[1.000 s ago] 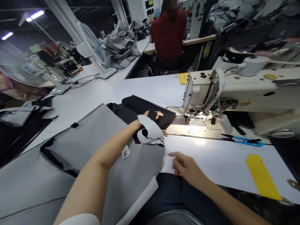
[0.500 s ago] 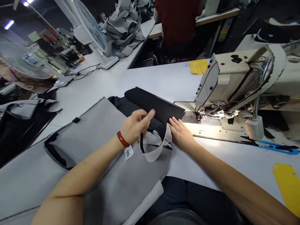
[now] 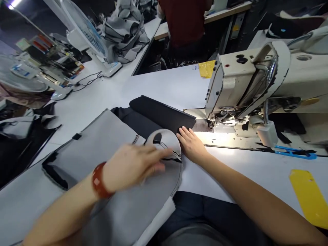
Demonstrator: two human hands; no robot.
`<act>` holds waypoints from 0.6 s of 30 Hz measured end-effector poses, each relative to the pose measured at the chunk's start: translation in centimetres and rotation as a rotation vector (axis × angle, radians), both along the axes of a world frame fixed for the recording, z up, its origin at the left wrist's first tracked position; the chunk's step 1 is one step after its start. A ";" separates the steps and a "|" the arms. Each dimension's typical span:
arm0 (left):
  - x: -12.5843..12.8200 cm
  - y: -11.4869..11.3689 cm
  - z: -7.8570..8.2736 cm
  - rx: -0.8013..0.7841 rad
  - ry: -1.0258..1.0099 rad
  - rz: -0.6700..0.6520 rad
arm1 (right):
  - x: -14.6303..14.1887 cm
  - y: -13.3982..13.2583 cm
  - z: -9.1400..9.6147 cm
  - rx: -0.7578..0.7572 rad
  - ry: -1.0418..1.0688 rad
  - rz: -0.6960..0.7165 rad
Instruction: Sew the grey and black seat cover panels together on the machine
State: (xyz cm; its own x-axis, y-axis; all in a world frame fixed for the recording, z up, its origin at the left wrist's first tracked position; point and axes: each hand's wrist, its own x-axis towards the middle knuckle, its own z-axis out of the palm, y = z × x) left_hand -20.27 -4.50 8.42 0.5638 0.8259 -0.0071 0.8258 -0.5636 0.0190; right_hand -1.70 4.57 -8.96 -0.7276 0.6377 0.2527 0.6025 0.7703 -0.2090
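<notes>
My left hand [image 3: 133,165], with a red bangle at the wrist, hovers blurred over a large grey fabric panel [image 3: 102,147], fingers stretched toward a curled white-and-grey piece [image 3: 165,140] at the panel's edge. My right hand [image 3: 191,143] lies flat with fingers spread, pressing the table beside that curled piece and touching the near edge of a folded black fabric piece [image 3: 161,112]. The black piece reaches toward the lit needle area of a cream sewing machine [image 3: 243,82].
Blue-handled snips [image 3: 294,153] and a yellow strip [image 3: 307,194] lie on the white table [image 3: 166,85] at right. A desk fan [image 3: 84,34] and a heap of grey fabric [image 3: 125,30] stand at the back left. A person in a red top [image 3: 184,20] sits beyond the table.
My left hand has let go of the curled piece and drawn back toward me over the grey panel. My right hand has stayed flat beside the black piece. The view shifted slightly.
</notes>
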 end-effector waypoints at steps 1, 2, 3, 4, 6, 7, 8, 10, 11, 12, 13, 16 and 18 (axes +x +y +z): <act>0.4 1.2 -0.7 0.085 0.129 0.060 | 0.0 0.0 -0.1 0.001 0.002 -0.001; 0.5 2.7 -1.6 0.164 0.234 0.104 | 0.0 0.0 -0.1 0.004 0.004 -0.003; 0.4 4.5 -2.7 0.211 0.304 0.105 | 0.0 0.0 -0.2 0.010 0.007 -0.005; 0.2 6.2 -3.8 0.236 0.333 0.072 | 0.0 0.0 -0.2 0.015 0.009 -0.004; -0.4 8.8 -5.9 0.207 0.343 -0.033 | 0.0 0.1 -0.2 0.021 0.015 0.000; -0.5 9.6 -6.8 0.174 0.333 -0.077 | 0.0 0.0 -0.1 0.022 0.020 0.000; -0.7 10.0 -7.6 0.137 0.319 -0.106 | 0.0 0.0 0.0 0.022 0.027 0.006; -1.1 9.8 -8.6 0.066 0.250 -0.147 | 0.1 -0.2 0.3 0.013 0.045 0.035; -1.3 9.4 -8.8 0.028 0.193 -0.173 | 0.1 -0.2 0.5 0.001 0.056 0.051; -1.7 8.9 -8.8 -0.007 0.128 -0.205 | 0.1 -0.3 0.6 -0.016 0.064 0.065; -2.1 8.5 -8.8 -0.031 0.063 -0.241 | 0.1 -0.4 0.7 -0.036 0.070 0.072; -3.0 7.8 -8.3 0.082 -0.050 -0.318 | -0.3 -0.6 1.0 -0.089 0.060 0.050; -2.9 8.4 -8.2 0.290 -0.037 -0.304 | -0.7 -0.7 1.3 -0.107 0.046 0.034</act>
